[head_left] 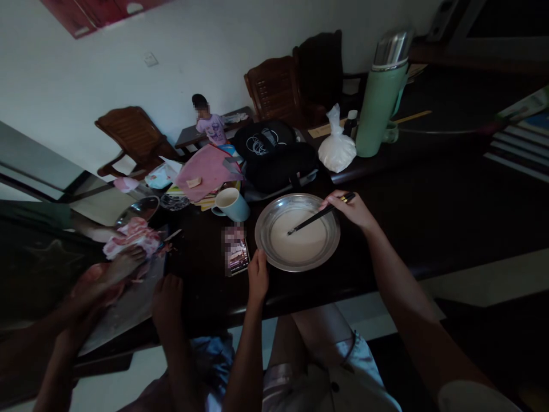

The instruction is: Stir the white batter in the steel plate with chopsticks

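Note:
A wide metal bowl [262, 230] stands on the dark table before me, with a pale, creamy liquid [295, 243] in it. My left hand [258, 278] is closed on the bowl's near left rim. Over the right rim, my right hand [352, 210] grips a pair of black chopsticks [316, 217], their tips slanting down into the liquid. Left of the bowl lies a lit phone [238, 252]. A light blue mug [235, 205] stands just behind the phone.
Another person's hands [128, 260] handle raw meat [135, 236] over a cutting board [128, 315] at left, near a knife [174, 234]. Behind the bowl are black bags [278, 163], a tied bag of white powder [337, 150] and a green thermos [380, 111]. A child [212, 123] is farther back.

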